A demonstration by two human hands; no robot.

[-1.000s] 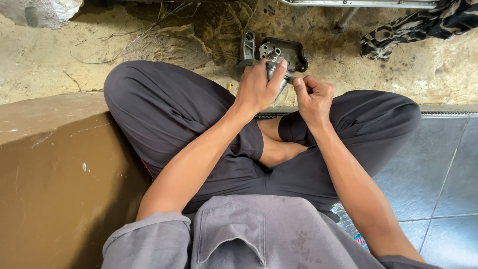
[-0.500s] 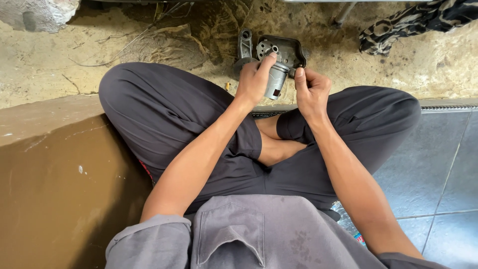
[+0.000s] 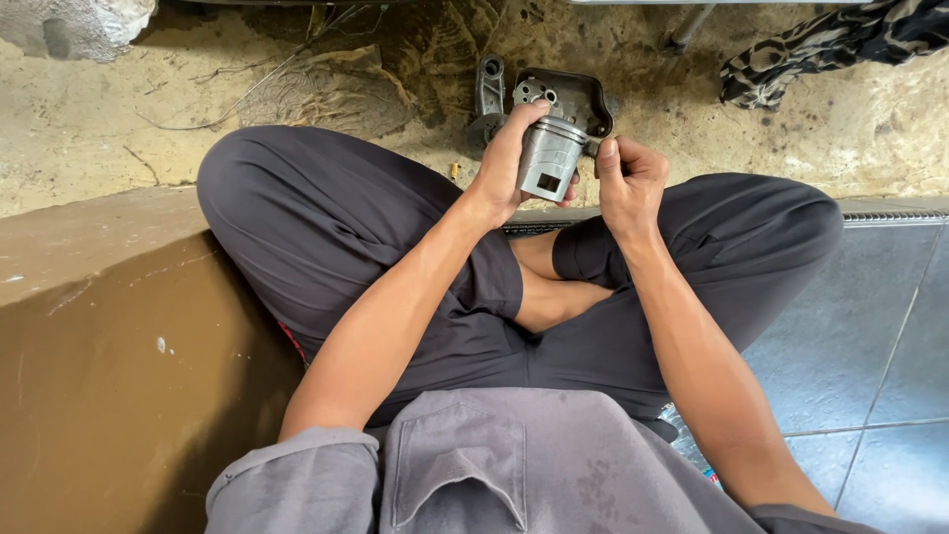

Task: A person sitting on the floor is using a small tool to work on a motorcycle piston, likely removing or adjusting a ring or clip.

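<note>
Head view, left to right: one brown smooth ledge (image 3: pixel 109 346), sandy ground (image 3: pixel 89 129) beyond it with one pale rock chunk (image 3: pixel 69 25). One person sits cross-legged in dark trousers (image 3: pixel 326 227) and a grey shirt (image 3: pixel 474 475). Two bare hands. Left hand (image 3: pixel 509 163) has its grip closed round one metal piston (image 3: pixel 550 158), thumb over the top; piston is a short silver cylinder, ringed near the top, square window in its skirt, long axis roughly upright, crown tilted away, held above the knees. Behind it lies one dark metal casting (image 3: pixel 578 94) on the dirt. Right hand (image 3: pixel 628 183) is curled shut, pinching at the piston's right side; what it holds, cannot tell. One striped rag (image 3: pixel 840 44) far right, grey tiles (image 3: pixel 870 326) below.
</note>
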